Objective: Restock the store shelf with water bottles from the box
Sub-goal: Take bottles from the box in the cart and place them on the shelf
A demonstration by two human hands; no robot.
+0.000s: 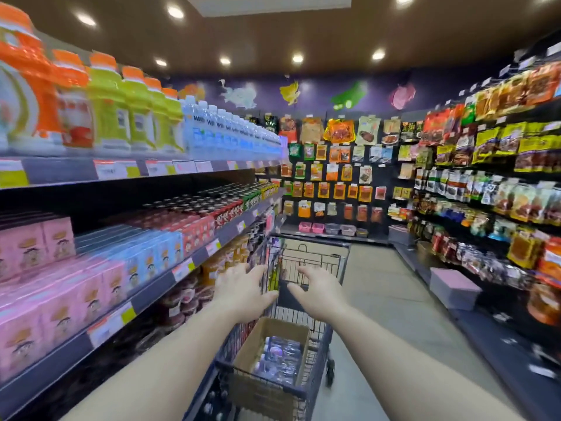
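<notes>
Both arms reached forward over a dark wire shopping cart (306, 262) standing in the aisle. The left hand (243, 287) and the right hand (318, 288) hovered above the cart, apart from each other, each grip open with fingers spread and holding nothing. Below them, a cardboard box (261, 338) sat in the cart's near end, with water bottles (280, 360) lying inside. More water bottles lined the top shelf (60, 173) on the left, beyond orange-capped drinks (106, 101).

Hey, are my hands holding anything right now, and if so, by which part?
Nothing is held. The left hand and right hand are both spread open in the air above the cart, touching neither it nor the box.
</notes>
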